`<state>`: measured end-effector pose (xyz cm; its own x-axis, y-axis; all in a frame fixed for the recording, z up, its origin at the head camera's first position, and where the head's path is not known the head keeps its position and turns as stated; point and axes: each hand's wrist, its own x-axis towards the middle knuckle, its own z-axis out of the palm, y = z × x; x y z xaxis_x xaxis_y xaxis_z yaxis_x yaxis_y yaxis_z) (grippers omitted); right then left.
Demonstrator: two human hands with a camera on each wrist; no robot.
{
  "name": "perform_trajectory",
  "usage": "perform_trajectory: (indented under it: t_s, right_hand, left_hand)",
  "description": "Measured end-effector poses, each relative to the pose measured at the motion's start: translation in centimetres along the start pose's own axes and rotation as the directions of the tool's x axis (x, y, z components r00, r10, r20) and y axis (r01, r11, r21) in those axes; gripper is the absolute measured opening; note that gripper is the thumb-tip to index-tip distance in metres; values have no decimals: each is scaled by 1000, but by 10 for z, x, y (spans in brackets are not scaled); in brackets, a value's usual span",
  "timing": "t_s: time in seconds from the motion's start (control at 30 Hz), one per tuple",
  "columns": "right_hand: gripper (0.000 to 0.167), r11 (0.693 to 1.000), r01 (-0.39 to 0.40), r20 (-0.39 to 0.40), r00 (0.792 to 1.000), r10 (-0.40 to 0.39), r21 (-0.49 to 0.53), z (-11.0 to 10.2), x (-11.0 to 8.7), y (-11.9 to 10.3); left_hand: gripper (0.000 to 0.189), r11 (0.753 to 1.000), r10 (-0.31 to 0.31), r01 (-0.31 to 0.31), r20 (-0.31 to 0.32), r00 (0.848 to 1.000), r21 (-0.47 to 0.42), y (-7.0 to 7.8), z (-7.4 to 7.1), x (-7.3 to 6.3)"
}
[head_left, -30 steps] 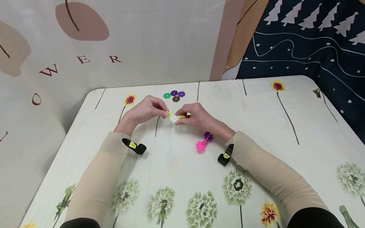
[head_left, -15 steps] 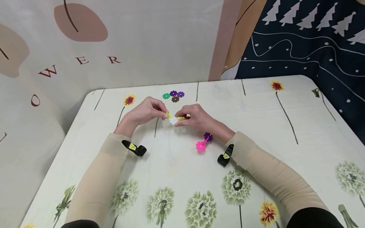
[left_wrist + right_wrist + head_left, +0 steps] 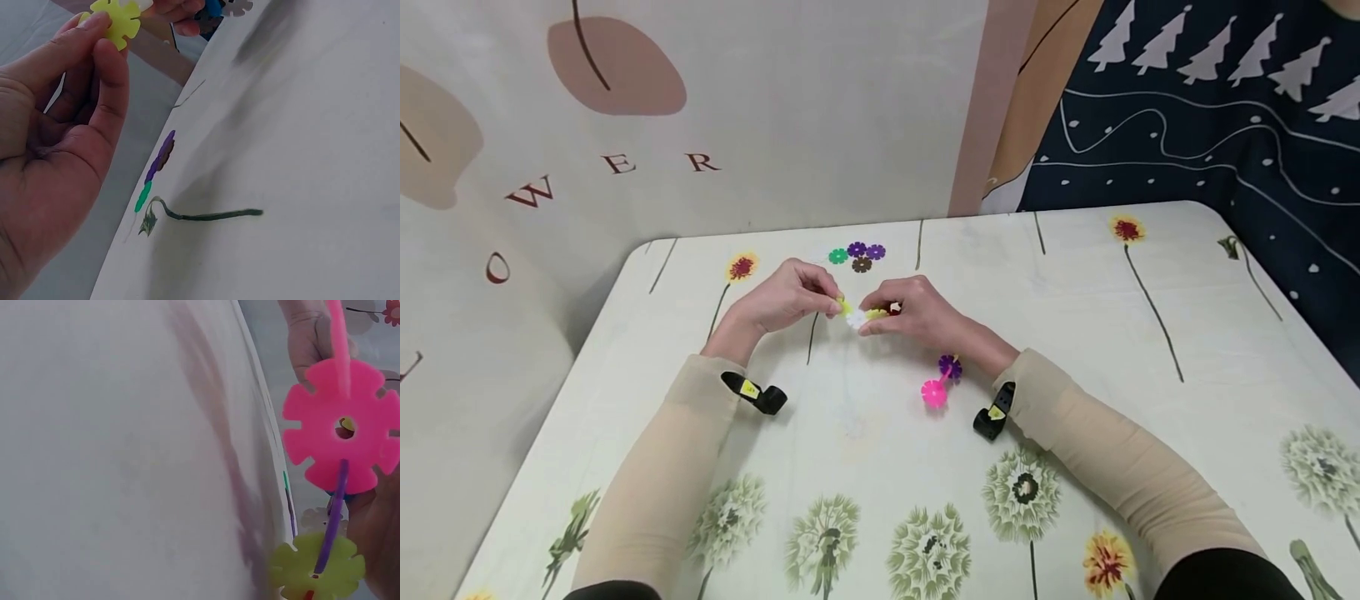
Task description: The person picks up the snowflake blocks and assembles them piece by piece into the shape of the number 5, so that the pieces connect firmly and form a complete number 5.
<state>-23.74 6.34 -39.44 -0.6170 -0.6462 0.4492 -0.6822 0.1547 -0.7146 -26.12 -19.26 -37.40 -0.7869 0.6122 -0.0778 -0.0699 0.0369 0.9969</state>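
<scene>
In the head view my left hand [image 3: 797, 292] pinches a yellow notched flower disc [image 3: 125, 25] between thumb and fingers. That disc meets a white flower disc [image 3: 855, 320] at its edge, between the two hands. My right hand [image 3: 921, 310] grips the discs joined behind the white one, a yellow piece and a dark red one among them, partly hidden by the fingers. Linked discs hang below the right wrist: a purple disc [image 3: 951, 367] and a bright pink disc [image 3: 934, 394]. The right wrist view shows the pink disc close up, with purple and yellow-green discs slotted in line.
Toward the far edge of the table [image 3: 1075, 308] lie loose discs: a green one [image 3: 838, 256], two purple ones [image 3: 867, 250] and a brown one [image 3: 862, 265]. The table cover bears printed flowers. A patterned curtain [image 3: 820, 117] hangs behind the table.
Both hands keep their grip on the discs at nearly the same spot. The hanging pink and purple discs have swung slightly right and down in the head view.
</scene>
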Motion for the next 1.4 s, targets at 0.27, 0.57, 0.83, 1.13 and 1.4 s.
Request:
perform_trajectory:
  t_s: [0.27, 0.57, 0.83, 1.13, 1.4]
  right_hand:
    - [23, 999, 31, 12, 999, -30, -10, 1, 0, 0]
    - [24, 995, 94, 77, 993, -92, -31, -1, -1, -2]
    - [25, 994, 107, 74, 992, -104, -31, -2, -2, -1]
    - [27, 999, 32, -9, 999, -32, -19, -4, -2, -1]
    - [24, 1000, 13, -6, 1000, -13, 18, -3, -3, -4]
  left_hand:
    - [18, 998, 25, -25, -1, 1000, -59, 0, 1, 1]
    - [19, 998, 3, 1, 68, 998, -59, -1, 1, -1]
    - [23, 998, 20, -14, 78, 997, -68, -3, 2, -1]
    - [28, 999, 43, -43, -6, 999, -18, 2, 7, -5]
    - [40, 989, 53, -51, 14, 998, -139, -4, 8, -5]
